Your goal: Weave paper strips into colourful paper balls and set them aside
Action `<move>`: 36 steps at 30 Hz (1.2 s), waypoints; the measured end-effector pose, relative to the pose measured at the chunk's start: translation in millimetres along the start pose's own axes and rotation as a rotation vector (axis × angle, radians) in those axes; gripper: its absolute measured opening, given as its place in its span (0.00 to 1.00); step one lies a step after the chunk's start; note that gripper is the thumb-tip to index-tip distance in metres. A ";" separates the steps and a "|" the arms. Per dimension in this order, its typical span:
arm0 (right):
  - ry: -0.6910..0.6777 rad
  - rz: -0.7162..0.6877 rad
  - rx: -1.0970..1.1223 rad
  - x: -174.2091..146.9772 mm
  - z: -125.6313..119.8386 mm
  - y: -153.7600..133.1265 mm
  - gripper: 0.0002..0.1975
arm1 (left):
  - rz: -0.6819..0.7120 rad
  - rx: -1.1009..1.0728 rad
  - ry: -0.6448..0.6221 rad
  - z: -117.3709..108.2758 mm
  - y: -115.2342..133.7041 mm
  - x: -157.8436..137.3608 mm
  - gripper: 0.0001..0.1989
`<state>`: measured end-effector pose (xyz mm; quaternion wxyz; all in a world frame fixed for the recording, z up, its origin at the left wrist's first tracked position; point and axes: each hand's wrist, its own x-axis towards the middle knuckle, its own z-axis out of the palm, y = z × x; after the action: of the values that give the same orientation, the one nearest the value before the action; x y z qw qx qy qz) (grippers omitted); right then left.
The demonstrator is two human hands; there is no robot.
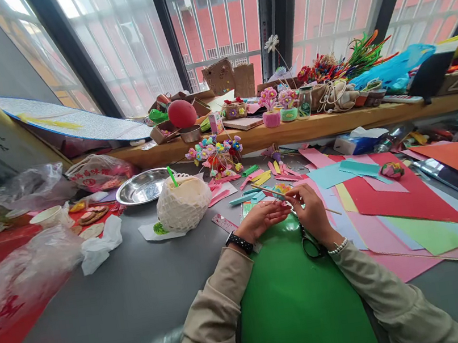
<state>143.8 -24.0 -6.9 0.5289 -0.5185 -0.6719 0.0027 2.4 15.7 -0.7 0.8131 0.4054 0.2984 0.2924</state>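
Observation:
My left hand [264, 216] is turned palm up, its fingers stretched toward the right hand. A small pinkish bit seems to lie near its fingertips, too small to make out. My right hand [310, 211] pinches a thin wooden stick [333, 211], which slants across above the left palm. Just below the right hand, black-handled scissors [311, 248] lie on a green sheet [300, 304]; their blades are mostly hidden. Beyond the hands are folded strips of blue paper [245, 198], yellow paper [261, 178] and pink paper [288, 177].
A pink ruler [223, 223] lies left of the hands. Farther left stand a wrapped coconut [184, 204] with a green straw and a metal plate [139, 189]. Coloured paper sheets [399, 192] spread on the right. Craft flowers [269, 99] line the wooden sill [157, 154] behind.

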 end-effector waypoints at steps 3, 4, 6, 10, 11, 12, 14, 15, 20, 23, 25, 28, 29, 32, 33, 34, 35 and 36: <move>-0.028 -0.007 0.034 -1.2 2.0 -2.7 0.04 | 0.010 -0.053 0.034 0.6 -1.9 1.6 0.08; -0.033 -0.008 0.043 -1.5 2.2 -3.6 0.04 | 0.012 -0.055 0.047 0.9 -2.4 1.8 0.08; -0.038 -0.013 0.052 -1.7 2.2 -4.8 0.04 | 0.018 -0.046 0.070 1.5 -3.3 1.8 0.09; -0.029 -0.025 0.036 -2.0 2.4 -5.1 0.04 | 0.026 -0.030 0.069 2.8 -4.5 1.7 0.12; -0.025 -0.026 0.029 -2.1 2.5 -4.9 0.04 | 0.028 -0.024 0.064 3.0 -4.7 1.9 0.13; -0.020 -0.027 0.023 -2.3 2.7 -4.7 0.04 | 0.031 -0.018 0.059 3.2 -5.0 2.1 0.14; -0.014 -0.026 0.015 -2.6 3.1 -4.5 0.03 | 0.038 -0.006 0.051 3.4 -5.2 2.5 0.16; -0.011 -0.026 0.013 -2.7 3.2 -4.5 0.03 | 0.041 -0.001 0.048 3.5 -5.2 2.6 0.17; 0.005 -0.031 0.006 -2.8 2.6 -4.9 0.03 | 0.061 0.035 0.057 4.3 -6.5 2.8 0.18; -0.006 -0.022 0.010 -1.9 1.7 -4.2 0.03 | 0.190 0.122 0.149 5.3 -9.4 4.5 0.27; -0.016 -0.015 0.015 -1.2 1.2 -3.4 0.03 | 0.331 0.203 0.206 5.6 -11.2 5.8 0.37; -0.030 -0.018 0.034 -0.4 0.8 -2.0 0.02 | 0.473 0.275 0.209 4.1 -11.1 5.9 0.45; -0.036 -0.025 0.040 -0.4 0.7 -1.6 0.03 | 0.502 0.293 0.202 3.2 -10.2 5.2 0.46; -0.041 -0.071 0.010 -0.8 0.4 -1.0 0.03 | 0.590 0.400 0.206 -0.7 -5.0 1.0 0.42; -0.041 -0.095 -0.015 -1.1 0.3 -1.2 0.03 | 0.608 0.457 0.198 -2.1 -2.9 -0.6 0.39; -0.041 -0.122 -0.043 -1.4 0.2 -1.5 0.03 | 0.616 0.520 0.186 -3.5 -0.9 -1.9 0.36; -0.042 -0.151 -0.068 -1.8 0.2 -2.0 0.04 | 0.612 0.579 0.173 -4.8 1.0 -2.9 0.33; -0.047 -0.178 -0.089 -2.1 0.2 -2.6 0.04 | 0.597 0.627 0.154 -6.1 2.5 -3.5 0.30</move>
<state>141.6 -26.6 -7.1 0.4874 -0.4794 -0.7272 -0.0620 -4.8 17.3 -0.8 0.5060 0.6779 0.3022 0.4394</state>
